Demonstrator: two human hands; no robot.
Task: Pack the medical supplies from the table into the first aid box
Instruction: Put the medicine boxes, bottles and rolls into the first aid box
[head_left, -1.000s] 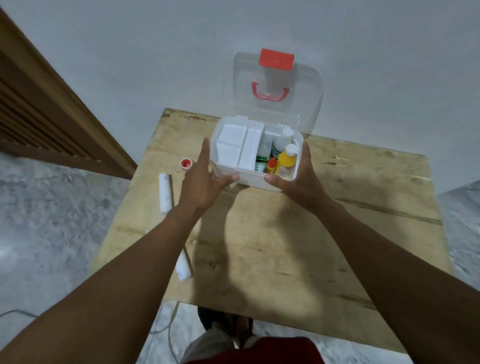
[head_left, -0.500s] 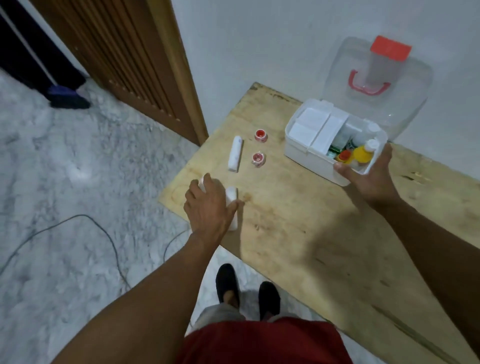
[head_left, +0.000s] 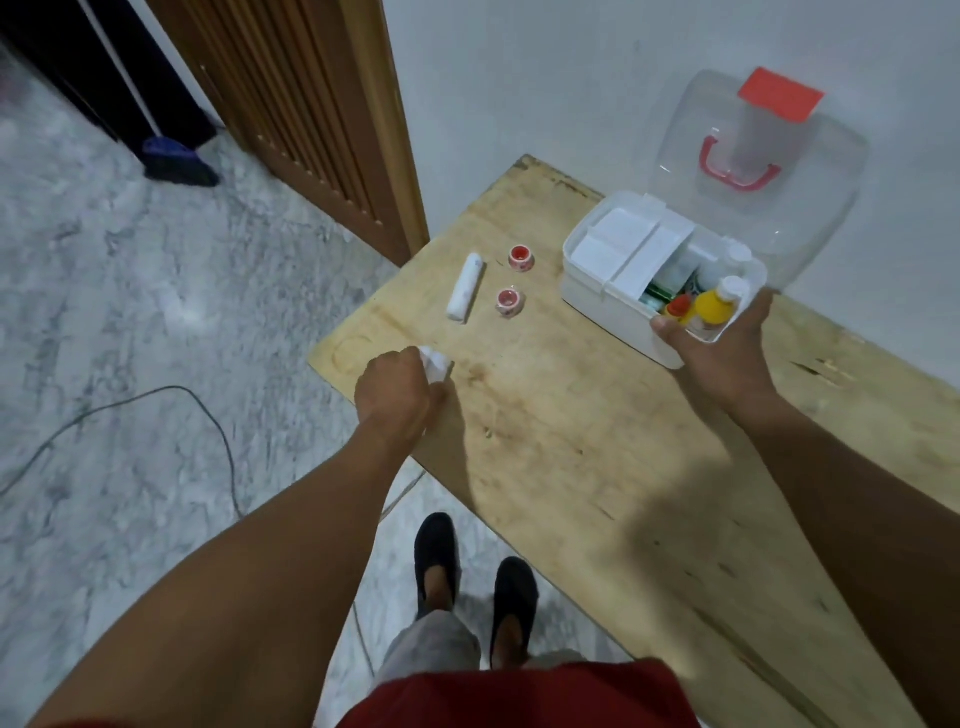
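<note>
The left hand (head_left: 397, 392) is clenched on a white bandage roll (head_left: 435, 362) at the counter's (head_left: 597, 457) left edge; the first aid box (head_left: 613, 291) lies up and right of it, its near corner clasped by the right hand (head_left: 727, 353)
</note>
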